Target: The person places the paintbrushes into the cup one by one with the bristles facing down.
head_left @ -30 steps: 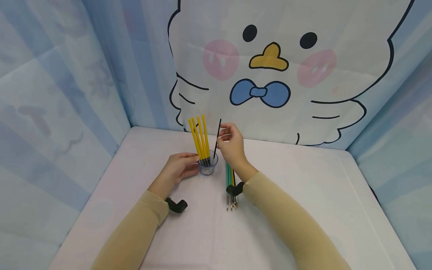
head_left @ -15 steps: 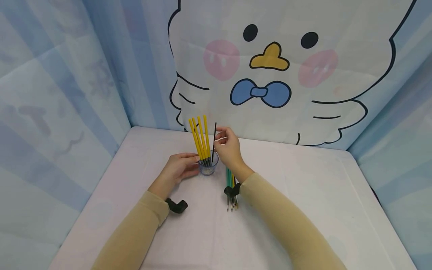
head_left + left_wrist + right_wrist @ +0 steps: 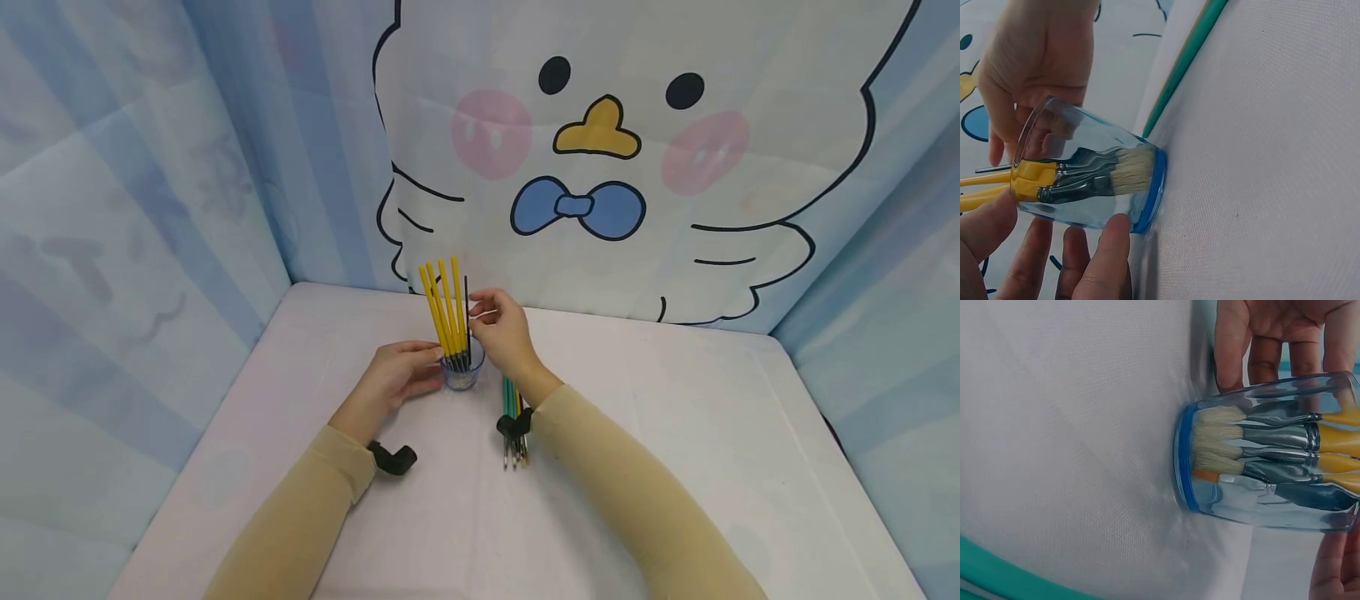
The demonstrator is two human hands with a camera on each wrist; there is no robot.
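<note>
Black brush point(image 3: 467, 315): centre of the head frame, lower end inside the clear cup point(image 3: 461, 384). Long axis near vertical there, handle end up, bristles down. Yellow brushes point(image 3: 449, 310) are leaned toward upper left, just beside it. In the right wrist view the axis runs roughly level: orange bristles at left by the cup's blue base, ferrule, then dark handle toward the right edge. Contact between bristles and base can't be confirmed.

Handle is cut off by the right edge of that view. In the left wrist view only a thin dark length is seen at left; the brush head is hidden there. Green-handled brushes point(image 3: 507, 398) on the counter point(image 3: 435, 517), right of the cup in the head frame, are partly covered by the right wrist and a black wrist piece point(image 3: 514, 423).

Black brush is just left of the right hand point(image 3: 504, 332) in the head frame, pinched by its fingertips partway up the handle. Cup is touched on its left side by the left hand point(image 3: 405, 369), fingers fairly straight and spread along the wall, black brush well clear of them.
</note>
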